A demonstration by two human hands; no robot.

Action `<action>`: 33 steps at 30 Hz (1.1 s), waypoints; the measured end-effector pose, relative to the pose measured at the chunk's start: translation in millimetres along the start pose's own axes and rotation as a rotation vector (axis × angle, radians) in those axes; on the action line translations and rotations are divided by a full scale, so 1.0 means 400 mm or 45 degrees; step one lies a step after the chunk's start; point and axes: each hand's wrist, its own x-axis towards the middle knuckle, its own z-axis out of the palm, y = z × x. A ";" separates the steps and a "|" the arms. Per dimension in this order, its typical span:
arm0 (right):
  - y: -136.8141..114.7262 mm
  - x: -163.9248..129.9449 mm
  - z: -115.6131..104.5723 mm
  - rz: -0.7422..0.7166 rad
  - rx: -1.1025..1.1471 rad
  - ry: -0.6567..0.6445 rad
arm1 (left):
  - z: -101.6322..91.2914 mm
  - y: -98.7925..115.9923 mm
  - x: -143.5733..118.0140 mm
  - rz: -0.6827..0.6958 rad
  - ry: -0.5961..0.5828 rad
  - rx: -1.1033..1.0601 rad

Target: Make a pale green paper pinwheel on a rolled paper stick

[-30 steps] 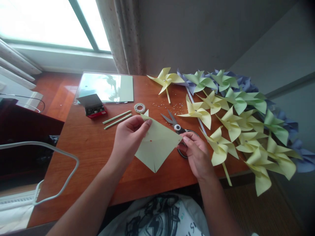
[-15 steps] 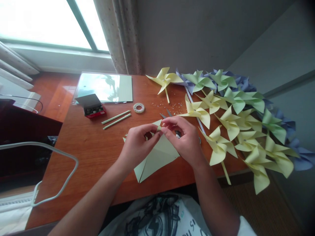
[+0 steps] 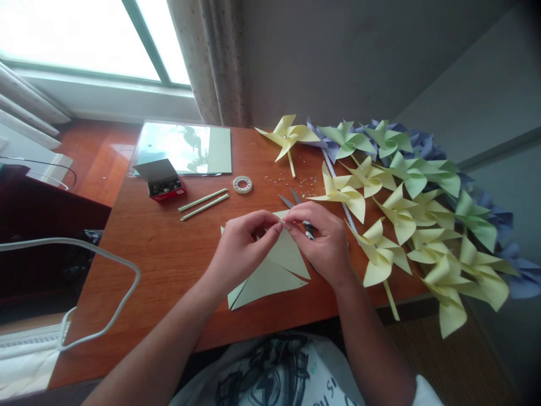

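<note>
While many finished yellow, green and purple paper pinwheels lie at the right, left hand and right hand pinch one pale yellow cut paper square, unfinished, on the wooden table.

A second earlier the left hand and right hand had held the pale yellow paper square spread open by two opposite corners. Since then the right hand left its corner beside the scissors and rose to meet the left. Both sets of fingertips now pinched folded points together at the middle, and the sheet's free flaps drooped toward the tabletop.
</note>
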 end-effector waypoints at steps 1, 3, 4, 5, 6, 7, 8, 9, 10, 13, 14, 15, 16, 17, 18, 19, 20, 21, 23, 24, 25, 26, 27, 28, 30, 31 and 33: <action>0.001 -0.002 -0.001 0.000 -0.001 -0.004 | 0.000 0.003 0.000 -0.008 -0.002 -0.009; 0.003 -0.007 -0.004 0.005 -0.002 -0.012 | 0.000 0.009 0.001 -0.020 -0.009 -0.016; 0.002 -0.009 -0.006 0.011 -0.003 -0.013 | 0.001 0.012 0.000 -0.023 -0.010 -0.016; 0.002 -0.011 -0.007 0.016 -0.003 -0.009 | 0.001 0.013 0.000 -0.027 -0.011 -0.017; 0.000 -0.013 -0.008 0.020 -0.004 -0.004 | 0.001 0.015 0.000 -0.028 -0.010 -0.020; -0.001 -0.014 -0.009 0.025 -0.005 0.002 | 0.002 0.015 -0.001 -0.029 -0.010 -0.022; -0.003 -0.015 -0.009 0.027 -0.004 0.010 | 0.002 0.014 -0.001 -0.028 -0.011 -0.025; -0.004 -0.017 -0.008 0.025 -0.004 0.018 | 0.002 0.013 -0.001 -0.025 -0.014 -0.028; -0.005 -0.017 -0.008 0.019 -0.003 0.026 | 0.002 0.011 -0.001 -0.018 -0.018 -0.028; -0.007 -0.017 -0.005 -0.014 -0.003 0.036 | 0.002 0.005 0.000 0.007 -0.028 -0.010; -0.007 -0.017 -0.005 -0.024 -0.005 0.033 | 0.002 0.004 0.000 0.012 -0.029 -0.001; -0.006 -0.017 -0.005 -0.030 -0.009 0.026 | 0.002 0.003 0.000 0.014 -0.028 0.006; -0.006 -0.016 -0.005 -0.035 -0.014 0.023 | 0.001 0.003 0.000 0.014 -0.027 0.008; -0.005 -0.017 -0.006 -0.039 -0.020 0.020 | 0.001 0.003 0.001 0.010 -0.024 0.005; -0.004 -0.017 -0.007 -0.045 -0.026 0.018 | 0.001 0.004 0.001 0.001 -0.018 -0.007; -0.004 -0.018 -0.007 -0.051 -0.033 0.019 | 0.001 0.005 0.001 -0.011 -0.010 -0.027; -0.004 -0.019 -0.008 -0.058 -0.040 0.019 | 0.001 0.007 0.001 -0.023 -0.003 -0.055; -0.004 -0.021 -0.009 -0.065 -0.048 0.018 | 0.001 0.009 0.001 -0.035 0.004 -0.087; -0.004 -0.024 -0.009 -0.078 -0.065 0.014 | 0.001 0.013 0.001 -0.052 0.009 -0.152; -0.004 -0.026 -0.009 -0.082 -0.074 0.012 | 0.001 0.015 0.001 -0.055 0.011 -0.172; -0.005 -0.027 -0.008 -0.085 -0.081 0.011 | 0.000 0.017 0.001 -0.056 0.013 -0.184; -0.005 -0.027 -0.008 -0.090 -0.088 0.012 | 0.000 0.019 0.000 -0.055 0.013 -0.192; -0.005 -0.028 -0.007 -0.095 -0.095 0.016 | -0.001 0.020 0.000 -0.052 0.011 -0.198; -0.006 -0.028 -0.006 -0.100 -0.101 0.020 | -0.001 0.020 0.000 -0.047 0.008 -0.205; -0.006 -0.028 -0.005 -0.106 -0.109 0.029 | -0.002 0.020 0.000 -0.037 -0.003 -0.220; -0.006 -0.027 -0.004 -0.105 -0.109 0.027 | -0.001 0.018 0.001 -0.036 -0.007 -0.227; -0.007 -0.027 -0.005 -0.100 -0.103 0.023 | -0.001 0.015 0.002 -0.034 -0.004 -0.237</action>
